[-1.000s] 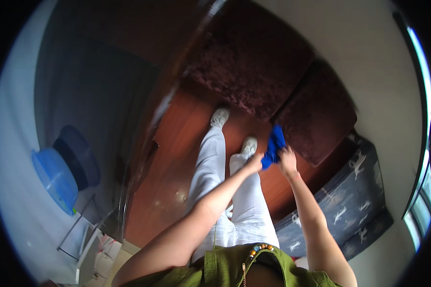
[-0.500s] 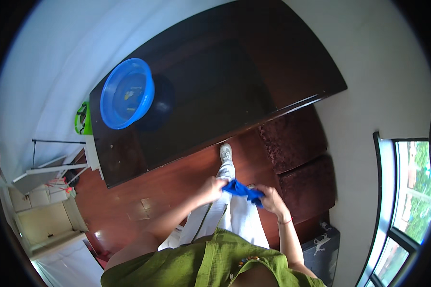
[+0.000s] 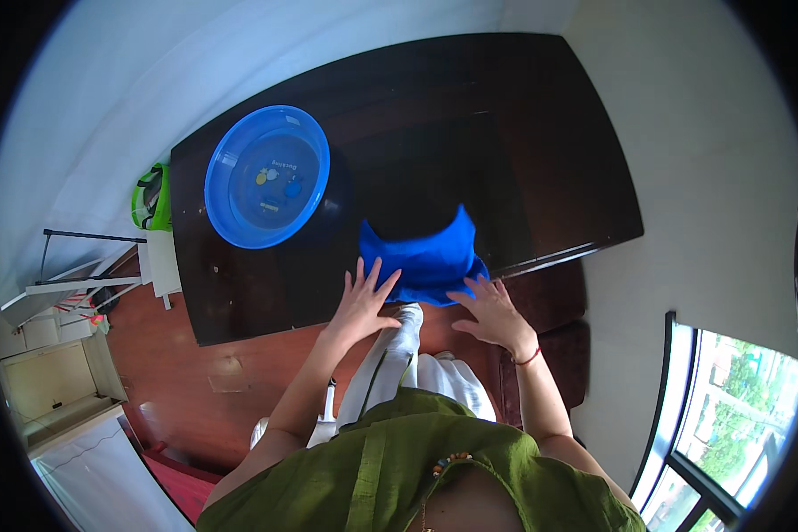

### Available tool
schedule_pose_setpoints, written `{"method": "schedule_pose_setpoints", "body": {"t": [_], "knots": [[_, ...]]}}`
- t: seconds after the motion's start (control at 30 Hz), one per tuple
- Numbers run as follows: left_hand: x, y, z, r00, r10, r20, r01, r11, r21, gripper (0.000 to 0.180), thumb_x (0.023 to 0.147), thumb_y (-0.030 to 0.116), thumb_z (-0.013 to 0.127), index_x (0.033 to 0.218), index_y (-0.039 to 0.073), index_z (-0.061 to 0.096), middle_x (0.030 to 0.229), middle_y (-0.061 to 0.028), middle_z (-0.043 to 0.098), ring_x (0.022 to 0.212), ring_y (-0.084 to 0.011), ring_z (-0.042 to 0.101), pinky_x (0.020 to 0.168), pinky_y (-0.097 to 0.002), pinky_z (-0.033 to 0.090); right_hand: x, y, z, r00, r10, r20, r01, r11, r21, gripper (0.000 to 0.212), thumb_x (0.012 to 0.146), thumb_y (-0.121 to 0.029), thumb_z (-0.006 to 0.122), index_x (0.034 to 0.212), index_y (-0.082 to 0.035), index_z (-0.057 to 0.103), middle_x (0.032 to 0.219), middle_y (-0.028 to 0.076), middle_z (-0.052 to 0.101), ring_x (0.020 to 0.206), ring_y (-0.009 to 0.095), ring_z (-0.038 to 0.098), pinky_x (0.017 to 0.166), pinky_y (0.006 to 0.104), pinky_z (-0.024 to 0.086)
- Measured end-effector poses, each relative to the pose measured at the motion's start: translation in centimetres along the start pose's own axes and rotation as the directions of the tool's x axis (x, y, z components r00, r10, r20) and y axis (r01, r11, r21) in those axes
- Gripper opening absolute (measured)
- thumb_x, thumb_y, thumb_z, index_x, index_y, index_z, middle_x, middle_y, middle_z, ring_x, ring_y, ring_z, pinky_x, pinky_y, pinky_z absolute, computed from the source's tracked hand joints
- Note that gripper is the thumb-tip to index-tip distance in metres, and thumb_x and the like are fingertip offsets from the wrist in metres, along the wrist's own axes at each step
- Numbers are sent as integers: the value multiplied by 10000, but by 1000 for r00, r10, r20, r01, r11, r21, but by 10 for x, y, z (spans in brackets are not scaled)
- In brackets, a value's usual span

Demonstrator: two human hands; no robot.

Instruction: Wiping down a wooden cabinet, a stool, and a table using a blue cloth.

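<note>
A blue cloth (image 3: pixel 427 262) lies partly spread at the near edge of the dark table, its two far corners pointing away from me and its near side rumpled. My left hand (image 3: pixel 363 303) is at the cloth's left side, fingers spread, fingertips at its edge. By its lower right corner is my right hand (image 3: pixel 494 315), also with fingers apart and a red band on the wrist. Neither hand grips the cloth. Whether the fingertips press on it, I cannot tell.
A round blue plastic basin (image 3: pixel 226 199) stands on the left part of the dark glossy table (image 3: pixel 541 133). Beyond the table's left end is a bright green container (image 3: pixel 151 197). Dark red upholstered seats (image 3: pixel 550 363) sit below its right side, near a window (image 3: pixel 727 399).
The blue cloth has gone from being bunched between both hands above my legs to lying opened out on the table edge. Both hands have moved forward and let go of it.
</note>
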State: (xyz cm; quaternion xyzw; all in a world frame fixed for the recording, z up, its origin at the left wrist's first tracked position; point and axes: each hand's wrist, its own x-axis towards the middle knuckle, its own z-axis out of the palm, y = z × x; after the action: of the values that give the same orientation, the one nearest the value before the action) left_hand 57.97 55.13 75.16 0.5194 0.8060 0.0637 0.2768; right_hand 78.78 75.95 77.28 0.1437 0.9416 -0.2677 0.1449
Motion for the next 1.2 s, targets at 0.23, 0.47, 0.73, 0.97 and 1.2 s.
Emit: {"method": "schedule_pose_setpoints", "body": {"t": [0.23, 0.47, 0.73, 0.97, 1.2], "knots": [[58, -8, 84, 962, 11, -274, -15, 1000, -13, 677, 946, 436, 651, 1528, 145, 464, 1660, -192, 256, 1514, -476, 234, 1167, -704, 205, 92, 2, 96, 915, 57, -400, -15, 994, 106, 569, 970, -280, 642, 1476, -72, 486, 1584, 195, 398, 1493, 376, 345, 1205, 553, 301], [178, -19, 34, 894, -63, -444, 56, 998, -29, 665, 939, 471, 627, 1556, 304, 441, 1688, -89, 252, 1530, -453, 210, 1166, -735, 128, 185, 49, 42, 841, 207, -500, -277, 958, -70, 684, 991, -416, 570, 1586, -147, 368, 1658, 158, 298, 1533, 367, 268, 1223, 603, 185], [336, -50, -42, 794, -172, -584, 167, 984, -63, 634, 933, 446, 608, 1534, 302, 469, 1683, -77, 262, 1543, -466, 150, 1127, -799, 53, 343, 120, -46, 806, 108, -582, -264, 945, -190, 616, 1012, -420, 519, 1574, -196, 399, 1655, 126, 316, 1535, 343, 267, 1224, 596, 189], [439, -98, -95, 662, -236, -712, 299, 953, -38, 577, 955, 472, 574, 1504, 305, 511, 1652, -87, 334, 1529, -478, 178, 1113, -810, 78, 468, 148, -102, 792, 14, -611, -187, 957, -222, 559, 1036, -416, 475, 1559, -226, 424, 1646, 100, 340, 1535, 306, 274, 1232, 584, 190], [519, -106, -112, 629, -285, -724, 424, 906, 12, 568, 995, 513, 512, 1528, 319, 478, 1659, -78, 322, 1531, -490, 172, 1096, -823, 141, 532, 201, -137, 811, -76, -581, -88, 965, -248, 534, 1051, -421, 435, 1552, -238, 436, 1648, 62, 346, 1536, 270, 275, 1246, 547, 187]]}}
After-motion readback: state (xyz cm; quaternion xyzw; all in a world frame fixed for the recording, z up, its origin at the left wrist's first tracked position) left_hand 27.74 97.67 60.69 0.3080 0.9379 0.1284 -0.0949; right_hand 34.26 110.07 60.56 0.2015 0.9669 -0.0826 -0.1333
